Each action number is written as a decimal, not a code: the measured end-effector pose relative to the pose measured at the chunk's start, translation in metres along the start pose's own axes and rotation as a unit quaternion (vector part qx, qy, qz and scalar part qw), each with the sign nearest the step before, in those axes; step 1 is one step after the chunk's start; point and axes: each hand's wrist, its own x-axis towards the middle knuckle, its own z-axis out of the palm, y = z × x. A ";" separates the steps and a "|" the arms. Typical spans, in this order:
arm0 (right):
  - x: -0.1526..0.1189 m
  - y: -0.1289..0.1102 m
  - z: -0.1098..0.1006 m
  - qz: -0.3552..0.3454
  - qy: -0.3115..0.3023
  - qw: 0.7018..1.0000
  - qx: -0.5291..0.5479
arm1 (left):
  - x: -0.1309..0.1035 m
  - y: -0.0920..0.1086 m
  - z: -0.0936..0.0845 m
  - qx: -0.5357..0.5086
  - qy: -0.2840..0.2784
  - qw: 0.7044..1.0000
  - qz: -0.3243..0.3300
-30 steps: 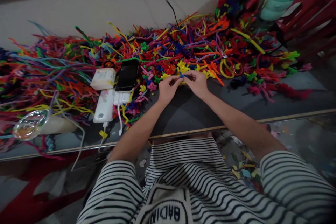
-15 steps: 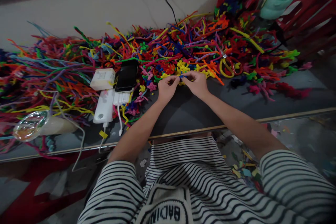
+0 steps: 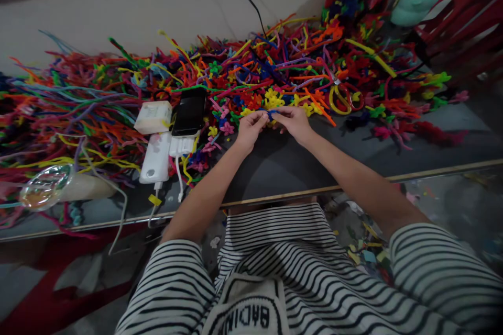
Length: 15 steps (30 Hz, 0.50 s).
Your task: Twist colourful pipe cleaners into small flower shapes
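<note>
Between my fingertips is a small blue pipe cleaner piece (image 3: 270, 114), mostly covered by the fingers. My left hand (image 3: 251, 126) pinches it from the left side, thumb and forefinger closed. From the right, my right hand (image 3: 294, 122) is closed on the same blue piece, its fingertips almost meeting the left ones. Both hands are just above the front part of the dark table (image 3: 283, 167). Right behind them lie yellow pipe cleaner flowers (image 3: 274, 97). The exact shape of the blue piece is too small to make out.
A long heap of coloured pipe cleaners (image 3: 98, 99) runs along the wall. Left of my hands lie a black phone (image 3: 190, 111), a white box (image 3: 153, 116), a white power bank (image 3: 155, 159) and a tipped plastic cup (image 3: 84, 187). Scissors (image 3: 340, 99) rest to the right.
My fingers have shifted their grip on the blue piece. The left hand has turned slightly, and the right fingers now reach further over it. The surroundings look the same.
</note>
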 end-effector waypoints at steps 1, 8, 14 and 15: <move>0.001 0.000 0.000 0.015 -0.005 1.000 0.014 | 0.000 0.000 0.000 -0.003 -0.002 1.000 0.002; 0.001 0.001 -0.002 -0.032 0.047 0.998 -0.032 | -0.006 0.008 0.005 0.105 0.074 0.987 0.095; -0.007 -0.005 0.000 -0.136 0.061 0.977 -0.150 | -0.012 0.017 0.001 0.264 0.083 0.941 0.196; -0.008 -0.006 0.000 -0.145 0.059 0.974 -0.164 | -0.011 0.016 0.000 0.276 0.079 0.937 0.201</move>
